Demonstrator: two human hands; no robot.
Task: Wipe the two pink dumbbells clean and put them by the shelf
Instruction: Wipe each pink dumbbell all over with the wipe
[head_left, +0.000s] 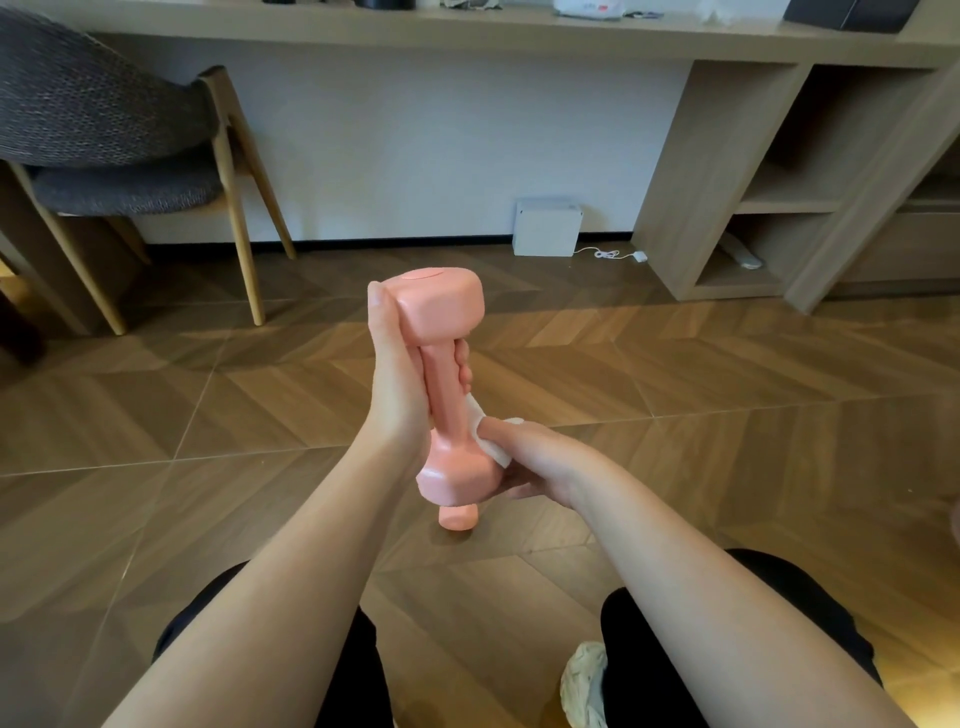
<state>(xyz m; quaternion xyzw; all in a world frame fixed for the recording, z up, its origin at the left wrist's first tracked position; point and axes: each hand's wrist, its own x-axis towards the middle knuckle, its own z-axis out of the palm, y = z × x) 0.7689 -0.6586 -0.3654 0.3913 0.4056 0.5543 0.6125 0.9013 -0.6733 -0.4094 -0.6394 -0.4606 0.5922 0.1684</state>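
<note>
A pink dumbbell (441, 322) stands nearly upright in mid-air in front of me. My left hand (400, 384) grips its handle, thumb against the upper head. My right hand (530, 462) presses a white wipe (491, 447) against the lower end of the handle and cups the lower head. A second pink dumbbell (457, 518) lies on the wooden floor right below, mostly hidden by the held one. The wooden shelf unit (727, 176) stands at the back right.
A grey woven chair (119, 145) with wooden legs stands at the back left. A white box (546, 227) and a white cable sit on the floor by the wall. My knees in black trousers and a light shoe (587, 680) are at the bottom.
</note>
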